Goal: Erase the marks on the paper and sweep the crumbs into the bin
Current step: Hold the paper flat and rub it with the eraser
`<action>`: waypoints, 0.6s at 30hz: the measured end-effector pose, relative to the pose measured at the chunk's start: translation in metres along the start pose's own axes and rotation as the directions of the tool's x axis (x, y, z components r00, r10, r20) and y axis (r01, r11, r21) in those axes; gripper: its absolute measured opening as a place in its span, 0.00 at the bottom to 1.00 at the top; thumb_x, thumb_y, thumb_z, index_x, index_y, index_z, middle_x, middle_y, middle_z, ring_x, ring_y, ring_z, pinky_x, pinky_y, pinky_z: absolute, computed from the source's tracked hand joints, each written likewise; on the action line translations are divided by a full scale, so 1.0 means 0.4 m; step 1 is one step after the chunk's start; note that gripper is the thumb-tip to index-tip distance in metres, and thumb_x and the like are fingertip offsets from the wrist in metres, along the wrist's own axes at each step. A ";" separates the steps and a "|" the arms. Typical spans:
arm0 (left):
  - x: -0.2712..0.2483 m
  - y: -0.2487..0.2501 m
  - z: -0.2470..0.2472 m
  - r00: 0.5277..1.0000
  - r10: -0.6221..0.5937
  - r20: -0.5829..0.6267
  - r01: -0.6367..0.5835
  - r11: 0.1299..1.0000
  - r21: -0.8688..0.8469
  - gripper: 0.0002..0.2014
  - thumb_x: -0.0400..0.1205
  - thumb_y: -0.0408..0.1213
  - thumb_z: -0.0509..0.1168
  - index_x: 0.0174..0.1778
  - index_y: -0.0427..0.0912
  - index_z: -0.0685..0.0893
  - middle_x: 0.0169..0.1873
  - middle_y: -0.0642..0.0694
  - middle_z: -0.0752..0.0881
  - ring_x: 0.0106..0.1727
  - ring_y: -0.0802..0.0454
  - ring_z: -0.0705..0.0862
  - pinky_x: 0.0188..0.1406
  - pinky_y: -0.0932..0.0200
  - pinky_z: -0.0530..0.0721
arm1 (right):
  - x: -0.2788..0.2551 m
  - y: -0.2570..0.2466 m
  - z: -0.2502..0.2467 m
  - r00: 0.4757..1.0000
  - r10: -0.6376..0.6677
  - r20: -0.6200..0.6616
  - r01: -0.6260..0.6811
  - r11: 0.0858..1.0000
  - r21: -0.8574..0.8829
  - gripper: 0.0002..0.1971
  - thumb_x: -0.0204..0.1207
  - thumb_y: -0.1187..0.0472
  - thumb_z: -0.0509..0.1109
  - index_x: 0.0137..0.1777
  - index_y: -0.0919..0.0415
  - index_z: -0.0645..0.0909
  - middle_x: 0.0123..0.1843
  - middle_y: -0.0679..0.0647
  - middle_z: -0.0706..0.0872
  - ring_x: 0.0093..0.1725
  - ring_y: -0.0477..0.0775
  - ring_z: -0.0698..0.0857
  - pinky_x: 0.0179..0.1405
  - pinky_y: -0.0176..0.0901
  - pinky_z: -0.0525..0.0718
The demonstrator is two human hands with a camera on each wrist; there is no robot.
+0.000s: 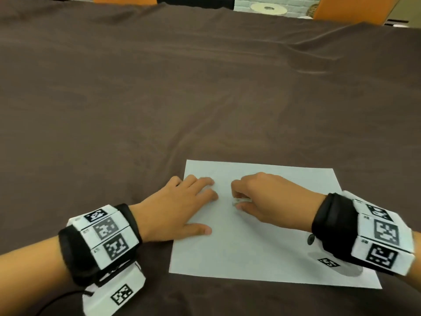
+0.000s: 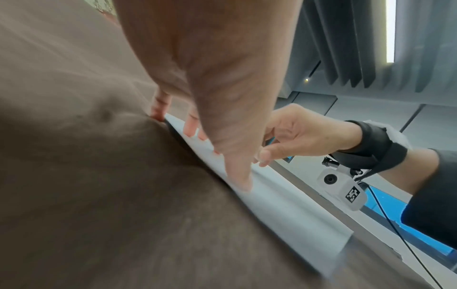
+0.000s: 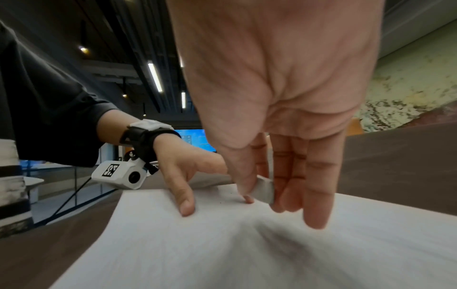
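A white sheet of paper (image 1: 262, 242) lies on the brown tablecloth near the front edge. My left hand (image 1: 182, 206) rests flat on the paper's left edge, fingers spread and straight, thumb on the sheet. My right hand (image 1: 257, 201) pinches a small white eraser (image 1: 237, 201) between thumb and fingers, its tip touching the paper near the middle. In the right wrist view the eraser (image 3: 264, 190) sits between thumb and forefinger against the paper (image 3: 222, 244), with a few tiny dark specks beside it. No marks are plain on the sheet. No bin is in view.
The brown tablecloth (image 1: 159, 87) covers the whole table, with folds toward the far right. Orange chair backs (image 1: 330, 8) stand beyond the far edge. A cable (image 1: 57, 299) trails from my left wrist camera at the near left.
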State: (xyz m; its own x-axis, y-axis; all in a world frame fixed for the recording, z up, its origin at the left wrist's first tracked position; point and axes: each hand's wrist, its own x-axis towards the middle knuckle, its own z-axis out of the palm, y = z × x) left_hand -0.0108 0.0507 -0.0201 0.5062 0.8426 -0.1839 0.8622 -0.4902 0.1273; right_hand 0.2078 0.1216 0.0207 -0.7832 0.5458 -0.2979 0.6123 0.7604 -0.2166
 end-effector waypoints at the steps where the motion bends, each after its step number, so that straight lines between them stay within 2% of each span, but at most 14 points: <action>1: 0.009 0.000 -0.001 1.000 -0.017 -0.009 0.017 1.000 0.010 0.35 0.78 0.73 0.54 0.75 0.54 0.66 0.77 0.53 0.63 0.70 0.51 0.69 0.65 0.47 0.72 | 0.019 -0.006 -0.002 1.000 -0.020 0.013 0.020 1.000 -0.001 0.07 0.83 0.51 0.62 0.48 0.53 0.72 0.46 0.49 0.78 0.44 0.55 0.77 0.41 0.45 0.75; 4: 0.024 -0.002 0.003 0.997 -0.073 0.020 0.072 0.997 0.024 0.44 0.72 0.77 0.58 0.78 0.53 0.63 0.75 0.56 0.62 0.70 0.53 0.66 0.69 0.45 0.67 | 0.070 -0.004 -0.008 0.998 -0.040 0.049 0.040 0.999 0.004 0.06 0.81 0.54 0.65 0.52 0.55 0.78 0.47 0.48 0.72 0.46 0.55 0.78 0.42 0.43 0.73; 8: 0.026 -0.012 0.013 0.991 -0.120 0.060 0.122 0.992 -0.028 0.52 0.70 0.79 0.59 0.84 0.53 0.52 0.82 0.54 0.51 0.81 0.52 0.54 0.79 0.41 0.55 | 0.085 -0.006 -0.001 0.996 -0.050 0.073 0.056 0.994 -0.095 0.06 0.81 0.56 0.62 0.48 0.58 0.76 0.47 0.50 0.71 0.43 0.54 0.73 0.40 0.43 0.66; 10: 0.028 -0.014 0.016 0.989 -0.127 0.076 0.127 0.992 0.005 0.54 0.69 0.80 0.57 0.85 0.54 0.48 0.84 0.53 0.46 0.82 0.52 0.50 0.79 0.42 0.53 | 0.070 -0.027 0.013 0.984 -0.112 0.140 0.133 0.979 -0.155 0.05 0.82 0.57 0.61 0.44 0.56 0.71 0.47 0.51 0.71 0.41 0.54 0.71 0.39 0.44 0.65; 12: 0.031 -0.016 0.019 0.987 -0.132 0.088 0.132 0.991 0.013 0.56 0.69 0.81 0.56 0.86 0.54 0.44 0.85 0.53 0.42 0.83 0.51 0.47 0.80 0.43 0.52 | 0.065 -0.040 0.010 0.973 -0.136 0.188 0.169 0.971 -0.172 0.07 0.81 0.57 0.61 0.42 0.56 0.69 0.46 0.51 0.71 0.40 0.57 0.73 0.38 0.46 0.67; 16: 0.034 -0.025 0.021 0.986 -0.140 0.093 0.138 0.990 0.030 0.60 0.67 0.83 0.55 0.86 0.53 0.38 0.85 0.52 0.35 0.83 0.50 0.43 0.80 0.46 0.51 | 0.114 -0.006 -0.024 0.994 -0.050 0.094 0.065 0.985 -0.163 0.09 0.80 0.58 0.61 0.42 0.62 0.74 0.44 0.51 0.73 0.43 0.58 0.76 0.39 0.46 0.70; 18: 0.035 -0.023 0.022 0.986 -0.143 0.087 0.140 0.989 0.044 0.60 0.67 0.83 0.54 0.86 0.52 0.37 0.85 0.52 0.35 0.84 0.49 0.43 0.80 0.47 0.52 | 0.102 -0.014 -0.014 0.991 -0.082 0.106 0.101 0.978 -0.184 0.08 0.81 0.58 0.60 0.44 0.61 0.74 0.46 0.53 0.75 0.44 0.60 0.77 0.40 0.46 0.70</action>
State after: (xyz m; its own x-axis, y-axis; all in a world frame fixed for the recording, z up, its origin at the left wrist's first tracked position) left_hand -0.0115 0.0653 -0.0323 0.3770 0.8814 -0.2846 0.9245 -0.3770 0.0572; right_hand 0.1718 0.1417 0.0150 -0.8150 0.4408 -0.3762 0.4997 0.8633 -0.0711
